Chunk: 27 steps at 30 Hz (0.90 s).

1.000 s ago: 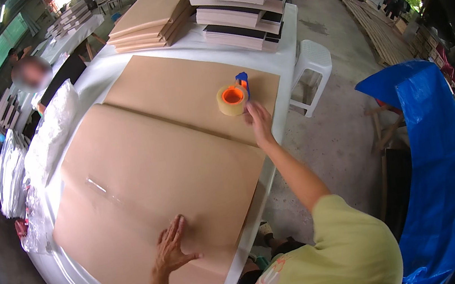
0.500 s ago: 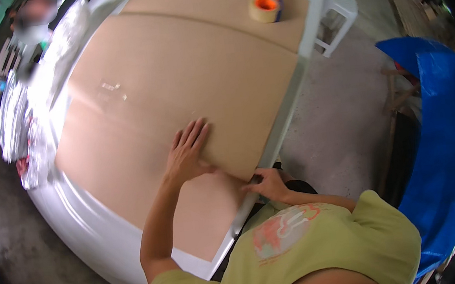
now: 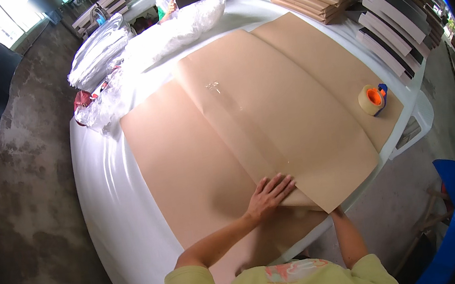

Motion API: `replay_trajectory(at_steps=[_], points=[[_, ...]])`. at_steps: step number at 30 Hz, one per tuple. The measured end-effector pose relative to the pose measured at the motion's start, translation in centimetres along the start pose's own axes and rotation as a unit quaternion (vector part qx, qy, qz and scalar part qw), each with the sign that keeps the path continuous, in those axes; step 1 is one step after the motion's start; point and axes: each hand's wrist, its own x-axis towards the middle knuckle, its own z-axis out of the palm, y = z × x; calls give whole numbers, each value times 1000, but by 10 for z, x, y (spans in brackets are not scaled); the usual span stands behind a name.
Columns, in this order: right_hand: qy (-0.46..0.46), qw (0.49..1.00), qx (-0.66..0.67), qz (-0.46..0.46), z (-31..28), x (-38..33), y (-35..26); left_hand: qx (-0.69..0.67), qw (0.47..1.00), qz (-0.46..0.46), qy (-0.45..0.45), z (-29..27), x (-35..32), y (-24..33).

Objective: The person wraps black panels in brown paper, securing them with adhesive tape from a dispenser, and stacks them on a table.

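The left hand (image 3: 272,194) is laid flat upon the brown paper (image 3: 296,99), which is spread over the white table (image 3: 114,212). By the paper's corner the right hand (image 3: 338,217) is mostly hidden; its grip cannot be told.

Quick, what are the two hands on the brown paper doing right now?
Left hand: open, palm down on the brown paper.
Right hand: mostly hidden by the paper's corner; can't tell.

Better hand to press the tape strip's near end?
Probably the left hand: it rests on the brown paper, near the tape strip; the right hand is mostly hidden at the paper's corner.
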Motion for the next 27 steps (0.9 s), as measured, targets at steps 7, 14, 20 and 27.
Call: replay_trajectory(at_steps=[7,14,20,27], points=[[340,878,0,338,-71,-80,93,37,999,-30,17,21,-11,12],[265,868,257,332,-140,-56,218,-67,944,-266,182,59,-32,13],[-14,932,361,12,-126,58,291,-94,917,-365,133,36,-18,32],[-245,920,239,-191,-166,127,269,-377,826,-302,293,11,29,70]])
